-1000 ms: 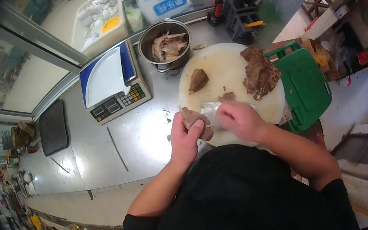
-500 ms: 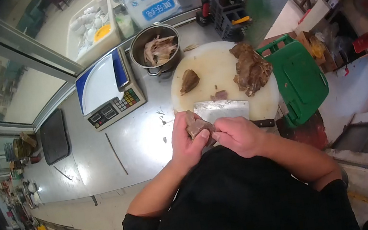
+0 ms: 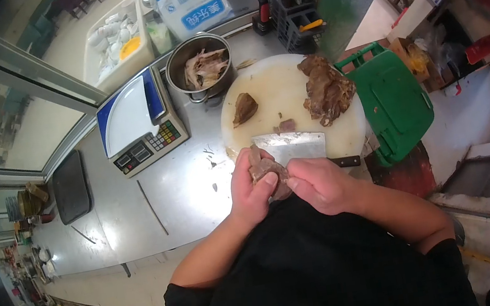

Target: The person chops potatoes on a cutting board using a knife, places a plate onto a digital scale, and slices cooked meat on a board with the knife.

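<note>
A piece of cooked meat (image 3: 268, 171) is in my left hand (image 3: 247, 185), fingers wrapped round it and thumb pressed on top. My right hand (image 3: 319, 185) pinches the right edge of the same piece. Just beyond my hands a cleaver (image 3: 292, 146) lies flat near the front edge of the round white cutting board (image 3: 276, 88), its dark handle toward the right. On the board are a brown chunk of meat (image 3: 244, 108), a small meat scrap (image 3: 286, 125) and a large dark brown heap of meat (image 3: 327, 91).
Left of the board stand a steel pot (image 3: 199, 68) with pale meat or bones and a digital scale (image 3: 142, 121) bearing a white tray. A green bin lid (image 3: 393, 105) adjoins the board's right side. A black tray (image 3: 72, 186) lies at the far left.
My right hand has shifted slightly right along the meat, pulling at its edge. The whole view has moved a little, so the surroundings sit slightly further left.
</note>
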